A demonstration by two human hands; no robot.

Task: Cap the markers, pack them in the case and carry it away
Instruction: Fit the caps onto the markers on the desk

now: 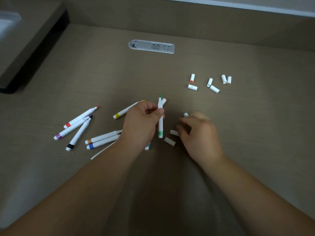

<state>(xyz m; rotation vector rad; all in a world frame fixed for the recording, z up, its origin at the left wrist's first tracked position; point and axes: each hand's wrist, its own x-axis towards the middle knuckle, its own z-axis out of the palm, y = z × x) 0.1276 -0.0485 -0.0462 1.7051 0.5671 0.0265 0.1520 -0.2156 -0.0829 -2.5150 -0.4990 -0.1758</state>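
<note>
Early stage: left hand (141, 123) is gripping the uncapped green marker (160, 116); right hand (197, 132), blurred, grip indeterminate, is reaching among loose caps (169, 141); other markers (77, 124) are lying uncapped on the worktop (170, 167).

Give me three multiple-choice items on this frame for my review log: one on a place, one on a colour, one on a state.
1. Where does the far group of loose caps lie relative to the power socket?
A. Left of it, by the dark ledge
B. Right of it and nearer the person
C. Directly on top of it

2. What colour are the tip and band of the marker held in the left hand?
A. Green
B. Red
C. Black

3. What state is the green marker in?
A. Capped, lying on the table
B. Capped, held up
C. Uncapped, held up

Answers:
1 B, the caps sit on the table to the socket's right, closer to the camera.
2 A, a green tip shows at the top and a green band near the bottom.
3 C, the bare tip is exposed above the fingers gripping the barrel.
</note>
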